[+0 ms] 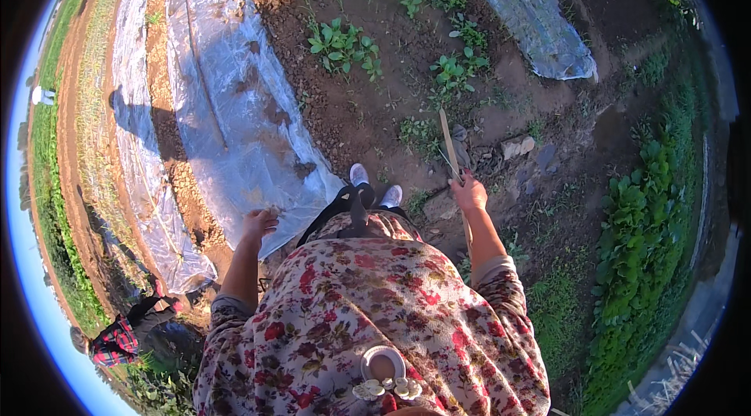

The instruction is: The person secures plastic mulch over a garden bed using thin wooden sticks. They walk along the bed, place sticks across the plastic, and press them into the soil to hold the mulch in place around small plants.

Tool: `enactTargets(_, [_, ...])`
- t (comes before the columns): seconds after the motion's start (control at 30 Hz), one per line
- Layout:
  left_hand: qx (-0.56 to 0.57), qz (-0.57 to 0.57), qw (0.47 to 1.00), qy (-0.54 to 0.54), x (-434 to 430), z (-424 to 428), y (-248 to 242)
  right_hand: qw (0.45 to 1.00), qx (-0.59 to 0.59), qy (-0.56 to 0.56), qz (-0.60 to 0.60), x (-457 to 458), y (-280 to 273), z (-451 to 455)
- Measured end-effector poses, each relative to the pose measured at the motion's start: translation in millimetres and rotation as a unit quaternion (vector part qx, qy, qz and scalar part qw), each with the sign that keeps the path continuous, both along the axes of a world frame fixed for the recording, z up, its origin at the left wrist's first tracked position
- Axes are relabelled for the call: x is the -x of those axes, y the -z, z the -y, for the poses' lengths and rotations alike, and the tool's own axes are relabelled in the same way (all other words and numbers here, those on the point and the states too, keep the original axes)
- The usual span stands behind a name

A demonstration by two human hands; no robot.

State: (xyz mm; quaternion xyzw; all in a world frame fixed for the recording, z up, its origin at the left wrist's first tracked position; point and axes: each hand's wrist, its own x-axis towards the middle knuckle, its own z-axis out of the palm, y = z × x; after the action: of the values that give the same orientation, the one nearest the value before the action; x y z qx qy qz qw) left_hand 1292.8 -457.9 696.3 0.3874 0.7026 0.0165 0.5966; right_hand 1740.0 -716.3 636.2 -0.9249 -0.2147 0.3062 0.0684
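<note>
My right hand (470,192) grips a wooden pole (449,140), whose upper end points away from me over the soil. The pole's lower part runs back along my right forearm, partly hidden behind it. My left hand (261,223) is over the near end of a clear plastic sheet (234,93) on the ground. Its fingers are half curled, and whether they pinch anything is unclear. My white shoes (359,174) stand on the soil close to the sheet's corner.
Leafy green plants (337,46) grow in the bare soil ahead. A thin rod (202,79) lies along the plastic. A stone (518,147) sits right of the pole. Another person (117,341) in a checked top is at the lower left. Dense leafy crops (636,228) line the right.
</note>
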Motion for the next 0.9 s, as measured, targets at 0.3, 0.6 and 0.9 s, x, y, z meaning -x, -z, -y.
enactTargets(0.3, [-0.036, 0.076, 0.995, -0.043, -30, -33, -2, 0.983, -0.158, -0.081, 0.039, -67, -51, -98])
enactTargets(0.6, [-0.120, 0.142, 0.983, -0.003, -110, 3, -33, 0.921, -0.075, -0.323, -0.204, 46, -62, -154])
enactTargets(0.9, [-0.147, 0.226, 0.961, 0.055, -201, 44, -57, 0.853, -0.123, -0.471, -0.188, 32, -108, -167])
